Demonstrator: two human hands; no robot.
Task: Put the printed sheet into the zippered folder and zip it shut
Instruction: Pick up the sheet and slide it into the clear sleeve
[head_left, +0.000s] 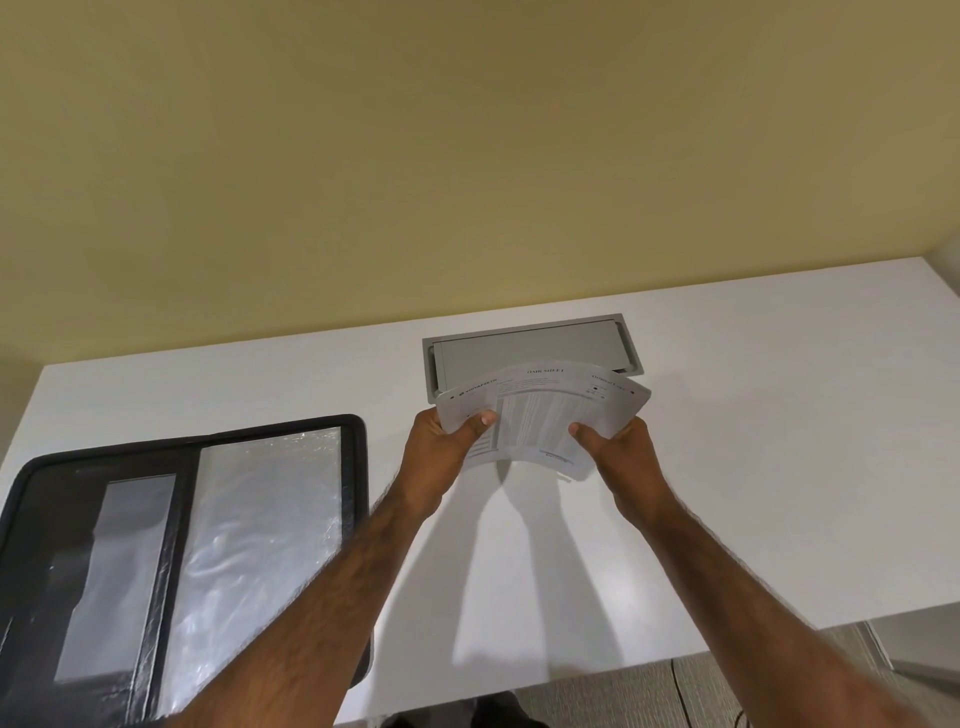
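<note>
White laminate made up the desk (727, 467), which ran across the whole view below a yellow wall (467, 156). On its left part lay the zippered folder (31, 499), black, spread open and flat, with clear plastic sleeves catching the light on both inner faces; its zip ran round the rim and stood undone. Near the back edge of the desk sat a grey cable hatch (519, 351), set flush into the top. Just in front of that hatch, lifted clear of the surface, was the printed sheet (540, 410), well apart from the folder and to its right.

The left hand (441, 447) pinched the sheet's left edge, thumb on top and fingers beneath. The right hand (618, 449) held the right edge the same way. Both grips were closed on the paper, and the sheet bowed upward between them.

That bow suggested thin, light paper with no stiffness of its own, likely to flop if held by one corner and to crease if squeezed. Holding it at two opposite edges looked sound. To slide it under a plastic sleeve, it would probably be best led in by one short edge, kept taut and level, since the slick plastic might cling to it.
</note>
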